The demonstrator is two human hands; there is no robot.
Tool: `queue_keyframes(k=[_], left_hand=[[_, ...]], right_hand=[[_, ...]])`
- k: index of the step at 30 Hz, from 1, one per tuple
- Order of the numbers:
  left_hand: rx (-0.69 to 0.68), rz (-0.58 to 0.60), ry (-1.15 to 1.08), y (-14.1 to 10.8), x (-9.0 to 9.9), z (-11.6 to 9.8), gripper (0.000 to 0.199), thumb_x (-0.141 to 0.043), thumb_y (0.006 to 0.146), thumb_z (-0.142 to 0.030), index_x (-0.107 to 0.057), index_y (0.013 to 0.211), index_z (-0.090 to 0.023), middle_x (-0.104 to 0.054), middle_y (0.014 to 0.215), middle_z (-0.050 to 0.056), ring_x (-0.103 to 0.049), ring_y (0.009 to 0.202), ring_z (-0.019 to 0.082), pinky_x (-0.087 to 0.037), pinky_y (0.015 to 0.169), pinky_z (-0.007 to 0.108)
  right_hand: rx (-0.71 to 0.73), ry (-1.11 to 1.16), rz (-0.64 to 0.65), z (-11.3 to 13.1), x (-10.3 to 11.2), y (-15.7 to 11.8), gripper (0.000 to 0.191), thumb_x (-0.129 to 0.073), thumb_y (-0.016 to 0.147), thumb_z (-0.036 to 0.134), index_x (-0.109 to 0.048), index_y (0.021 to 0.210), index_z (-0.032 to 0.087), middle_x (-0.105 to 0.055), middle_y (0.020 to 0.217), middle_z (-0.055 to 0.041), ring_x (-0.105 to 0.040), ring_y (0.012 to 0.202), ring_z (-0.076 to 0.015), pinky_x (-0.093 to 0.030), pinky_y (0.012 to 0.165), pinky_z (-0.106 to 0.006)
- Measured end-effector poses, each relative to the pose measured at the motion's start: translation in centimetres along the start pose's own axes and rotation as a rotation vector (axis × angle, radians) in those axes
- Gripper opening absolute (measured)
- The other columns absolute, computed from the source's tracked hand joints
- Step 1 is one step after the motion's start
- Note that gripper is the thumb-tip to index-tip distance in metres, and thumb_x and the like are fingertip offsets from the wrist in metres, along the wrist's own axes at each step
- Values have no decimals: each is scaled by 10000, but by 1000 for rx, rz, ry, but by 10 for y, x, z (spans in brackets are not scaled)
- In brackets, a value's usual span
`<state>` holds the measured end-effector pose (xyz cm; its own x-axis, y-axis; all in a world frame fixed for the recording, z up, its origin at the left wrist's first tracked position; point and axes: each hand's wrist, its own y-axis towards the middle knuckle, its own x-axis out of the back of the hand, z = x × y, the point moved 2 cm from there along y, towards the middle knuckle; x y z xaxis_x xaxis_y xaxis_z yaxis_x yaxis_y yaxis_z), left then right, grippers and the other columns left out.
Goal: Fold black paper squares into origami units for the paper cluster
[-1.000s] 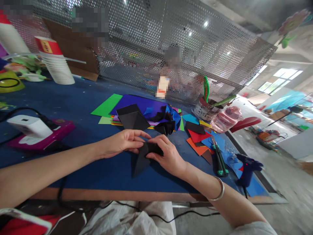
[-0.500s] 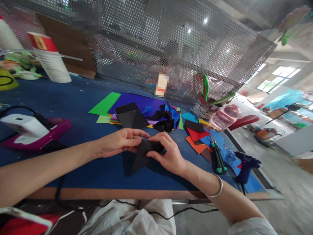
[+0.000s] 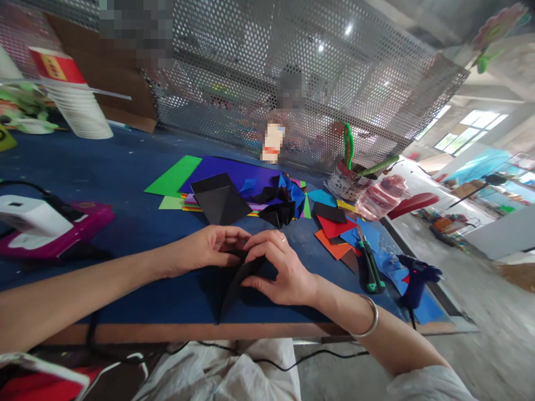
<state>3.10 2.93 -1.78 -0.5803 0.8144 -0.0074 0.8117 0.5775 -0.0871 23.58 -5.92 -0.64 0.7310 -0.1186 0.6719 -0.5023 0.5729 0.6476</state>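
Both hands meet over the blue tabletop, near its front edge, around a folded sheet of black paper (image 3: 231, 289). My left hand (image 3: 215, 248) pinches the paper's upper part, thumb on the near side. My right hand (image 3: 280, 267) holds it from the right, fingers on the top edge and thumb lower down. One pointed corner hangs toward me, close to the table's wooden edge. Fingers hide part of the upper fold. Just beyond the hands lie another black paper sheet (image 3: 219, 200) and several folded black and blue paper pieces (image 3: 288, 200).
Stacked coloured paper (image 3: 175, 175) lies behind the hands. To the right are loose paper pieces (image 3: 334, 242), a green-black utility knife (image 3: 370, 262) and a glue gun (image 3: 416, 281). A magenta power strip (image 3: 94, 223) sits left, paper cups (image 3: 79, 106) behind it. A perforated metal screen (image 3: 234, 72) stands at the back.
The black paper has come lower and turned more edge-on, its point nearer the table edge. My right fingers have shifted left, up against my left fingers. The view has shifted slightly.
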Motion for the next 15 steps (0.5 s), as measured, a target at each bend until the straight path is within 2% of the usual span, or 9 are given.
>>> queue_keyframes(k=[3,6,10,13,15], left_hand=[[49,-136,85,-1,10,-4,540,-951,714,-406,-775,1197,-241,-807,1097,52,-742,1070,272,-587,914,364],[83,-225,93,-2,17,-9,563,-943,688,-427,-767,1190,-245,-773,1058,38,-714,1011,246,-562,816,307],[124,-241,36,-2,20,-12,587,-931,658,-402,-741,1190,-243,-767,1022,23,-711,923,208,-552,759,274],[124,-216,129,0,23,-11,557,-888,668,-398,-735,1178,-234,-755,957,12,-712,865,199,-554,720,264],[116,-174,219,-1,25,-10,528,-857,675,-405,-743,1161,-231,-741,885,2,-707,787,197,-555,665,263]], right_hand=[[10,43,15,-2,1,-1,416,-901,938,412,-582,1164,273,-803,1116,-61,-778,1056,-250,-547,1034,-446],[47,3,22,-8,3,-3,528,-950,880,512,-611,1207,272,-819,1026,-21,-790,930,-224,-533,1014,-423],[137,-162,76,-16,8,-5,331,-850,1008,445,-708,1251,272,-849,1011,-24,-805,919,-213,-528,1012,-424],[219,-244,89,-17,12,-5,105,-759,1077,301,-753,1168,249,-862,1041,-52,-807,897,-201,-561,953,-394],[257,-273,75,-16,14,-5,57,-703,1090,214,-757,1110,219,-859,1021,-67,-803,861,-192,-585,893,-368]])
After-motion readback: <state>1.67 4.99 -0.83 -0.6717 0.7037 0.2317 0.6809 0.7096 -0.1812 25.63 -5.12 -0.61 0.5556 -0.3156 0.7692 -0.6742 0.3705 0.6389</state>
